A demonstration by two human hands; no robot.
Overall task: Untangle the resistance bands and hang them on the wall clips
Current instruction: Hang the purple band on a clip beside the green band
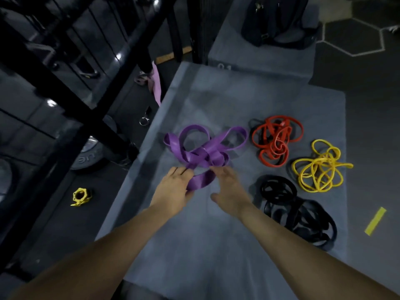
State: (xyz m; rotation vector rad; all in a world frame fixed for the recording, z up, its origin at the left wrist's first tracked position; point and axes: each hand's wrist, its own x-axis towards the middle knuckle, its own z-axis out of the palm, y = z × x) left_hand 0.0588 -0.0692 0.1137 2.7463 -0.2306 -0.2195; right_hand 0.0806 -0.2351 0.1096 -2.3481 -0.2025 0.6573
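Note:
A tangled purple band lies in the middle of the grey mat. My left hand grips the near loop of that purple band, thumb curled under it. Just right of it, my right hand is spread with straight fingers, fingertips touching the purple tangle's near edge. Further right lie a red band tangle, a yellow band tangle and a black band tangle, all untouched. No wall clips are in view.
A black steel rack with weight plates rises on the left. A yellow collar lies on the dark floor. A pink strap hangs by the rack. A dark bag sits at the far end. A yellow tape strip marks the floor at right.

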